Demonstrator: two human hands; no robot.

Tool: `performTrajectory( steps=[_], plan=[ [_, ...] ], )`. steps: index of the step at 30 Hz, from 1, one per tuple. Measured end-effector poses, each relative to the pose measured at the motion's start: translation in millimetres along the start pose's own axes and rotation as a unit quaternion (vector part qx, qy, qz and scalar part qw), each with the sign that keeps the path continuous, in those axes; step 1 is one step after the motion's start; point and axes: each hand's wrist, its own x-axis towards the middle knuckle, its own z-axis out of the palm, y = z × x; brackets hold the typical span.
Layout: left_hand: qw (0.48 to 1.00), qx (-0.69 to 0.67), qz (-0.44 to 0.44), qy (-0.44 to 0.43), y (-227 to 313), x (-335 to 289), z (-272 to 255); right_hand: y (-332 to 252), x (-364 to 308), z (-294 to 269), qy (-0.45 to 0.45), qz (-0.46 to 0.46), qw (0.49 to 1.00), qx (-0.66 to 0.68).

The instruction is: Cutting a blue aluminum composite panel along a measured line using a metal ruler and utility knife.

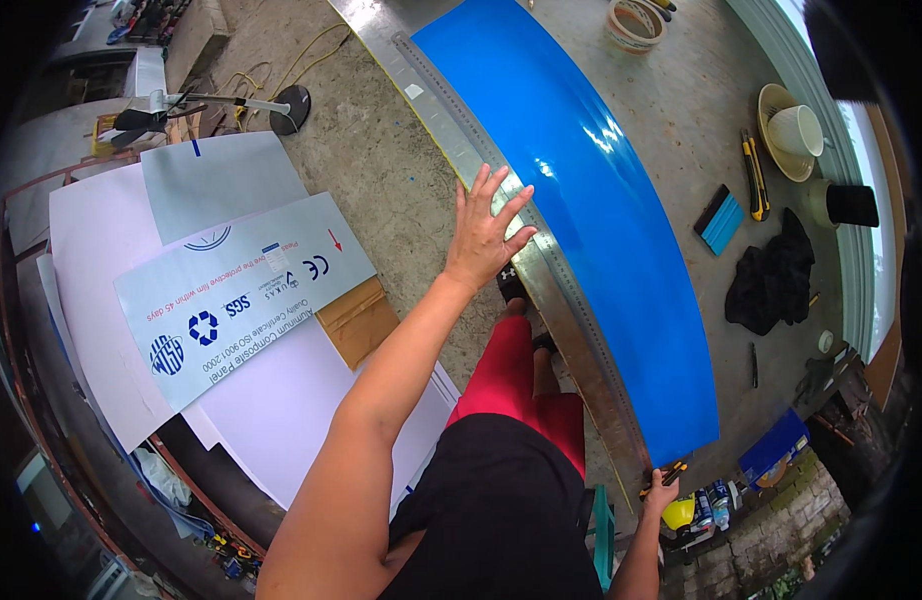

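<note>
A glossy blue sheet (591, 210) lies lengthwise on the grey table. Along its left edge runs a long metal ruler (451, 103). My left hand (488, 225) rests on the ruler at about mid-length, palm down with fingers spread, and the fingertips reach the sheet's edge. At the lower right end of the ruler, my right hand (662, 493) grips a yellow and black utility knife (673, 470) by the sheet's near corner. The blade tip is too small to make out.
On the table's right are a tape roll (636, 24), another utility knife (754, 175), a blue squeegee (720, 220), a black cloth (771, 275), and a white cup (796, 131) by a bowl. Panels (246, 280) are stacked at left near a fan (293, 108).
</note>
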Motion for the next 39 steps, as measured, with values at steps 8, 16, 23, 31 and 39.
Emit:
performTrajectory(
  steps=[8, 16, 23, 31, 39],
  plan=[
    [1.0, -0.015, 0.001, 0.011, 0.2, -0.7, -2.2, -1.2, -0.8, 2.2, -0.004, 0.019, 1.0, 0.019],
    [0.999, -0.041, 0.002, 0.019, -0.8, 0.1, -0.5, -2.7, -1.3, -0.9, -0.005, -0.002, 1.0, 0.006],
    [0.998, -0.058, 0.005, 0.026, 0.5, 1.1, -0.9, -4.2, -1.9, -0.4, -0.004, 0.001, 1.0, 0.011],
    [0.997, -0.069, 0.002, 0.032, -1.5, -0.4, 1.1, -8.7, -4.3, 3.3, 0.003, 0.018, 0.999, 0.047],
    [0.998, -0.059, 0.001, 0.03, -2.2, -0.8, 2.1, -6.2, -3.5, -2.9, -0.024, 0.046, 0.998, 0.047]
  ],
)
